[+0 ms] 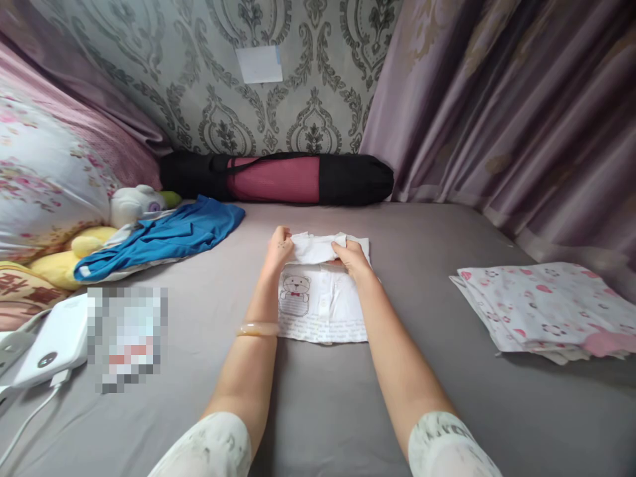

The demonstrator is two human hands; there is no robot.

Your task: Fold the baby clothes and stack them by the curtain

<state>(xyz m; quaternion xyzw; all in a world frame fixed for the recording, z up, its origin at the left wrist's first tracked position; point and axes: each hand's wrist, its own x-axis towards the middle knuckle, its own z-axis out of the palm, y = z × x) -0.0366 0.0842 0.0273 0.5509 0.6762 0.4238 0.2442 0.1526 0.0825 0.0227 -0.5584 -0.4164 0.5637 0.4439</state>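
Note:
A small white garment (342, 305) with a printed bear and lines of lettering lies on the grey sheet in front of me. Its far part is lifted and folded over toward me. My left hand (281, 248) grips the left end of this raised part, and my right hand (350, 257) pinches its right end, thumb on top. A bit of orange-red shows under the fold beside my right hand. The garment's lower edge rests flat on the sheet between my forearms.
Folded patterned cloth (541, 305) lies at the right. Blue clothing (173, 235), plush toys and a floral pillow (44, 165) are at the left, with a white power bank (54, 338) and cable nearer. A black and red bag (278, 177) lies along the wall.

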